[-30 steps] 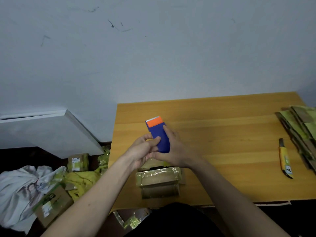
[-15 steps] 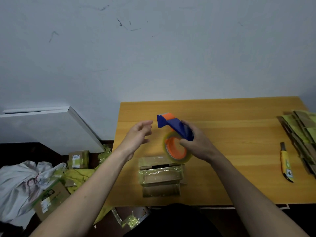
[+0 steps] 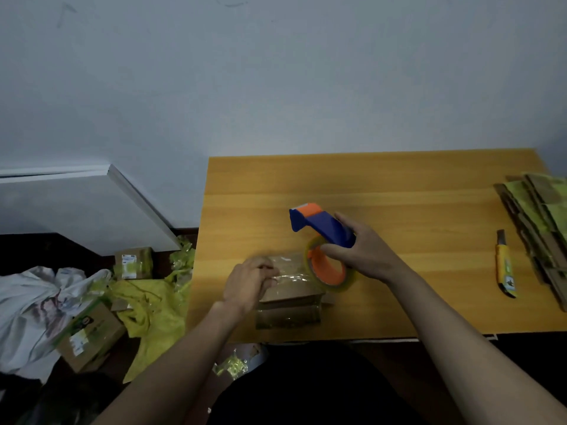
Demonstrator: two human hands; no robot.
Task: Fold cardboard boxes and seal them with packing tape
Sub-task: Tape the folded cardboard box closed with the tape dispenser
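A person is working at a wooden table (image 3: 399, 185) that is filling the right half of the frame. The right hand (image 3: 363, 250), just right of centre, is gripping the blue handle of a tape dispenser (image 3: 322, 225), fingers wrapped closed around it; the orange-cored roll of clear tape (image 3: 329, 268) is hanging below the handle, and the dispenser's orange-tipped nose is pointing toward the upper left. The left hand (image 3: 250, 282), left of centre, is resting with fingers curled narrowly on the left end of a small cardboard box (image 3: 291, 302), apparently pinching a strip of clear tape against its top, though the exact hold is blurred. The box is sitting on the near edge of the table, lower centre of the frame, its shiny top running right toward the roll, which is touching or just above its right end.

At the right of the frame a yellow utility knife (image 3: 504, 266) is lying on the table, and beyond it, at the right edge, a stack of flattened cardboard (image 3: 540, 222). On the dark floor at the lower left, two sealed boxes (image 3: 92, 332), yellow plastic scraps (image 3: 153, 305) and crumpled white cloth (image 3: 33, 305) are lying near a white panel (image 3: 76, 207) leaning at the wall
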